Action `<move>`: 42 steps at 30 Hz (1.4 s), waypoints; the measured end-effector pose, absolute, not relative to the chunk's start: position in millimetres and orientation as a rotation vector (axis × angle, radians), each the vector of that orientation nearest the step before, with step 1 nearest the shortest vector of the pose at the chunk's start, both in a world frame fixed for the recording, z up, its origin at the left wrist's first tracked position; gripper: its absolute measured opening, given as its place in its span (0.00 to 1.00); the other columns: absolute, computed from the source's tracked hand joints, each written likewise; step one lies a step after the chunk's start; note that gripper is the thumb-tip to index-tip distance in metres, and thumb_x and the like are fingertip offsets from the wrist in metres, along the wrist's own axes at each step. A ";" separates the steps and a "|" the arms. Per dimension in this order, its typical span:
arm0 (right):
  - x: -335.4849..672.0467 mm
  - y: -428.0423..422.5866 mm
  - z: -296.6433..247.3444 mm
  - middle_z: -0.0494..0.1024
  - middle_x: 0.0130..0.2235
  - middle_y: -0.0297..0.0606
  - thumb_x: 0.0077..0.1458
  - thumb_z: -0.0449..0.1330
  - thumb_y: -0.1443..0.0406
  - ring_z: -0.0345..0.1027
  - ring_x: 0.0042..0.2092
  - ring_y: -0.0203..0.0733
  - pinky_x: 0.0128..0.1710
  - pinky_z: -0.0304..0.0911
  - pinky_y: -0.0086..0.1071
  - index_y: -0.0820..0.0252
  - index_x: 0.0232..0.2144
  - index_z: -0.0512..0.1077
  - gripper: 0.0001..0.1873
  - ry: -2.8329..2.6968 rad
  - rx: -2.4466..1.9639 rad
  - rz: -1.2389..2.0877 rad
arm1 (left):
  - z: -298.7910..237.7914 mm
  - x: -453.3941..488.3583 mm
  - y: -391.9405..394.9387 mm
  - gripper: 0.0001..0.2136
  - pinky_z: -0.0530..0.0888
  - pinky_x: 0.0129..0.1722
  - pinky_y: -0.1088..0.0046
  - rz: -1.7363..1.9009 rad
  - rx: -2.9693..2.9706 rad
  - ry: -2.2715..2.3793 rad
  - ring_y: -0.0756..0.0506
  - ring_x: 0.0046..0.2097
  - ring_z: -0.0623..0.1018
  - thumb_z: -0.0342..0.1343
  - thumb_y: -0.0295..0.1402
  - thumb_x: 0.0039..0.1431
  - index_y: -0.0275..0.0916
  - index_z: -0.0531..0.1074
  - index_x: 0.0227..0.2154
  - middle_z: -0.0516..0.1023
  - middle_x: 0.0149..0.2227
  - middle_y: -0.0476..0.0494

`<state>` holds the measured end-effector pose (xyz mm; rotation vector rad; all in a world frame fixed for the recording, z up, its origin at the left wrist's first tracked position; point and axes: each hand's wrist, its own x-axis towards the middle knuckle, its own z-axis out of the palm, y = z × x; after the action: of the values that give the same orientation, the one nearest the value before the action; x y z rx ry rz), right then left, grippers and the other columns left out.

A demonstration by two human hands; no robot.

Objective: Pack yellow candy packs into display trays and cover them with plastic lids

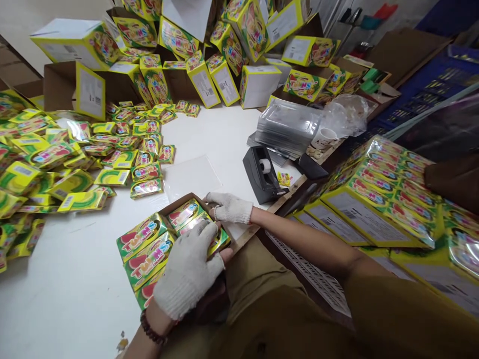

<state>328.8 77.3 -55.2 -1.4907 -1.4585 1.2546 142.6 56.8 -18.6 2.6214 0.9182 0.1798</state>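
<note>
On the white table, an open carton with a brown inner wall holds colourful watermelon-print packs in rows. The packs at its left look higher than those at its right. My left hand, in a white knit glove with the thumb tip bare, lies across the packs with fingers stretched and thumb apart. At the carton's far right corner, my gloved right hand has its fingers bent over the edge, pinching it. A clear plastic sheet lies flat just beyond the carton.
Loose packs are heaped at the left. Printed cartons stand piled along the back. A black tape dispenser, stacked clear plastic sheets and a cup sit at the right edge. Filled cartons stand beyond it, right.
</note>
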 end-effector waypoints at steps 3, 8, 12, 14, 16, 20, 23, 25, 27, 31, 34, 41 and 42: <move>328.3 76.5 -57.2 0.76 0.31 0.29 0.51 0.57 0.70 0.67 0.33 0.36 0.34 0.62 0.27 0.60 0.42 0.71 0.15 -1.416 -1.455 1.311 | -22.1 143.1 54.8 0.14 0.73 0.46 0.59 0.206 2.641 0.884 0.39 0.49 0.75 0.48 0.36 0.65 0.42 0.70 0.50 0.73 0.51 0.39; 326.7 75.8 -61.0 0.75 0.32 0.29 0.51 0.56 0.71 0.67 0.35 0.35 0.37 0.62 0.27 0.61 0.44 0.71 0.16 -1.418 -1.442 1.293 | -32.3 139.3 50.2 0.15 0.73 0.49 0.58 0.280 2.804 0.840 0.38 0.51 0.74 0.50 0.31 0.62 0.44 0.69 0.51 0.71 0.54 0.39; 327.1 76.2 -64.2 0.76 0.36 0.33 0.53 0.56 0.69 0.67 0.38 0.37 0.39 0.63 0.29 0.62 0.46 0.70 0.17 -1.488 -1.469 1.274 | -24.6 133.8 49.4 0.08 0.69 0.53 0.55 0.363 2.830 0.764 0.40 0.47 0.75 0.50 0.32 0.62 0.39 0.72 0.42 0.76 0.46 0.39; 328.1 72.2 -61.0 0.76 0.41 0.37 0.55 0.57 0.67 0.68 0.41 0.39 0.43 0.64 0.32 0.64 0.48 0.68 0.17 -1.521 -1.449 1.202 | -19.0 126.6 47.1 0.05 0.66 0.53 0.49 0.372 2.865 0.838 0.39 0.43 0.75 0.51 0.32 0.62 0.39 0.71 0.35 0.77 0.42 0.40; 328.4 64.2 -54.2 0.74 0.46 0.42 0.57 0.56 0.65 0.67 0.46 0.41 0.48 0.63 0.35 0.64 0.49 0.68 0.17 -1.598 -1.396 1.024 | -16.5 114.2 43.1 0.05 0.64 0.52 0.45 0.430 2.901 0.883 0.38 0.43 0.76 0.50 0.30 0.61 0.40 0.72 0.34 0.78 0.43 0.40; 321.6 40.9 -40.8 0.73 0.47 0.48 0.58 0.59 0.57 0.65 0.51 0.49 0.54 0.59 0.45 0.64 0.47 0.70 0.20 -2.064 -1.235 0.645 | -21.3 84.2 33.4 0.09 0.63 0.55 0.44 0.517 2.913 0.862 0.36 0.48 0.74 0.50 0.26 0.57 0.40 0.74 0.38 0.77 0.47 0.37; 310.1 22.2 -40.7 0.72 0.52 0.53 0.57 0.60 0.55 0.57 0.59 0.59 0.59 0.47 0.59 0.64 0.54 0.68 0.26 -2.379 -1.285 0.456 | -28.1 74.2 27.4 0.11 0.64 0.57 0.47 0.480 2.915 0.788 0.36 0.50 0.74 0.50 0.23 0.54 0.39 0.74 0.36 0.79 0.46 0.40; 303.1 13.2 -42.0 0.70 0.54 0.54 0.60 0.58 0.55 0.54 0.61 0.61 0.60 0.42 0.63 0.63 0.58 0.65 0.28 -2.479 -1.372 0.406 | -31.1 75.8 24.1 0.12 0.64 0.59 0.48 0.488 2.900 0.792 0.36 0.52 0.74 0.50 0.22 0.53 0.38 0.75 0.37 0.79 0.47 0.42; 298.0 9.3 -40.0 0.70 0.55 0.53 0.61 0.56 0.55 0.55 0.61 0.59 0.60 0.41 0.64 0.63 0.59 0.64 0.28 -2.533 -1.439 0.414 | -31.3 79.6 21.1 0.11 0.64 0.60 0.48 0.519 2.840 0.833 0.37 0.53 0.74 0.51 0.23 0.54 0.39 0.75 0.37 0.79 0.46 0.43; 288.3 13.0 -25.9 0.69 0.57 0.53 0.60 0.57 0.55 0.53 0.62 0.60 0.63 0.36 0.64 0.65 0.59 0.65 0.29 -2.566 -1.569 0.430 | -22.9 74.5 19.5 0.08 0.71 0.57 0.60 0.747 2.536 0.877 0.45 0.50 0.77 0.51 0.28 0.61 0.42 0.75 0.34 0.80 0.46 0.46; 277.6 18.2 -21.4 0.62 0.62 0.58 0.58 0.60 0.51 0.48 0.66 0.63 0.64 0.37 0.62 0.69 0.62 0.61 0.38 -2.576 -1.593 0.456 | -12.4 56.8 38.9 0.09 0.76 0.49 0.73 0.998 2.338 1.035 0.49 0.50 0.77 0.51 0.31 0.63 0.45 0.75 0.42 0.78 0.49 0.46; 267.4 27.0 -32.6 0.65 0.62 0.58 0.55 0.59 0.45 0.51 0.65 0.65 0.65 0.36 0.62 0.68 0.63 0.60 0.44 -2.483 -1.576 0.651 | -22.5 56.0 211.4 0.11 0.73 0.51 0.67 0.375 2.485 1.448 0.43 0.50 0.76 0.49 0.30 0.59 0.39 0.75 0.40 0.78 0.46 0.42; 269.4 26.9 -34.4 0.66 0.61 0.57 0.55 0.59 0.45 0.53 0.64 0.65 0.65 0.36 0.62 0.67 0.63 0.61 0.43 -2.462 -1.543 0.684 | -30.3 62.6 236.6 0.11 0.73 0.50 0.68 0.279 2.499 1.424 0.43 0.48 0.76 0.51 0.27 0.55 0.39 0.76 0.39 0.78 0.45 0.42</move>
<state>269.4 26.9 -34.4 -1.5432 -2.4615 0.6840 62.6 236.6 -30.3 2.4992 1.4241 0.2789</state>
